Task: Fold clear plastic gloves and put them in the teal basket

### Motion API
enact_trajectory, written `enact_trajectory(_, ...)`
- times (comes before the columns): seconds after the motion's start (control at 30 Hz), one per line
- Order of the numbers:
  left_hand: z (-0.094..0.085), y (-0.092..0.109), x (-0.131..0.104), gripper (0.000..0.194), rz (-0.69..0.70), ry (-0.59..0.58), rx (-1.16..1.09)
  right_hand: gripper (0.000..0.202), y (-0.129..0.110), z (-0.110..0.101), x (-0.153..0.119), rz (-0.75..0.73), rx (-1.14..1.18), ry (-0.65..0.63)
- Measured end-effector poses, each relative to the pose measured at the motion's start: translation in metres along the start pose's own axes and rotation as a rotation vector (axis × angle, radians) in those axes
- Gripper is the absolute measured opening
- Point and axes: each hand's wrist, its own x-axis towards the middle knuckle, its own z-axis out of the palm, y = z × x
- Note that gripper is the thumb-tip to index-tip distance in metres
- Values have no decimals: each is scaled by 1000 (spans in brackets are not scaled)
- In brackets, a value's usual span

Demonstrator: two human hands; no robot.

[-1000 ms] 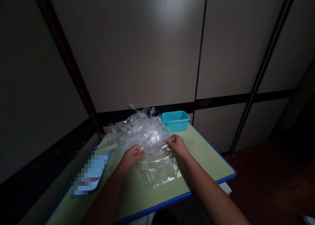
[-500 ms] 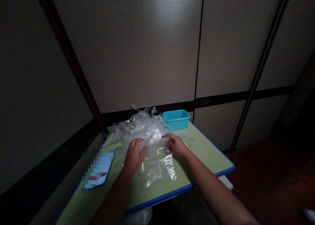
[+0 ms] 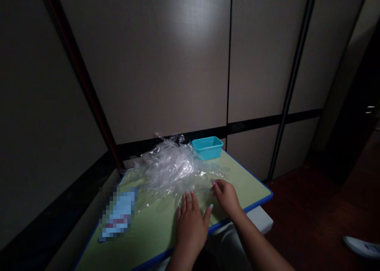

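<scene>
A loose heap of clear, crinkled thin plastic (image 3: 169, 164) covers the middle and back of the small table. My left hand (image 3: 191, 221) lies palm down near the front edge, fingers stretched and thumb apart, its fingertips on the near fringe of the plastic. To its right, my right hand (image 3: 227, 196) has its fingers curled, with thumb and forefinger pinched at the plastic's right fringe. The pinched bit is thin and see-through, so its outline is hard to make out.
A turquoise basket (image 3: 208, 149) stands at the back right, beside a dark round object (image 3: 184, 140). A blurred-out blue-and-white packet (image 3: 118, 215) lies at the left. The pale green table (image 3: 252, 184) has a blue rim; cupboard panels (image 3: 166, 65) rise behind. A white shoe (image 3: 360, 247) shows at right.
Both hands have come back toward the front edge and to the right, away from the heap. The plastic piece spread out in front no longer lies there. The view has turned slightly right.
</scene>
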Motion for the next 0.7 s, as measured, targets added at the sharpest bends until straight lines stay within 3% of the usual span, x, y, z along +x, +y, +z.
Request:
enact_trajectory(0.17, -2, -20, 3, 77, 89, -124, 82, 27, 23, -18, -27, -5, -187, 87)
enact_trajectory(0.3, -20, -41, 11, 76, 209, -300, 109, 24, 30, -36, -19, 1, -261, 108)
enact_trajectory(0.37, -31, -49, 18, 78, 275, -384, 144, 26, 33, -44, -13, 6, -302, 180)
enact_trajectory(0.47, -48, -58, 26, 84, 331, -376, 267, 41, 34, -48, -15, -36, -394, 348)
enact_trajectory(0.53, -55, -60, 25, 81, 330, -318, 341, 45, 28, -46, -23, -126, -482, 379)
enact_trajectory(0.6, -56, -60, 19, 69, 307, -233, 375, 43, 16, -43, -34, -245, -553, 298)
enact_trajectory(0.7, -45, -55, 4, 59, 235, -136, 412, 37, -6, -36, -46, -382, -578, -18)
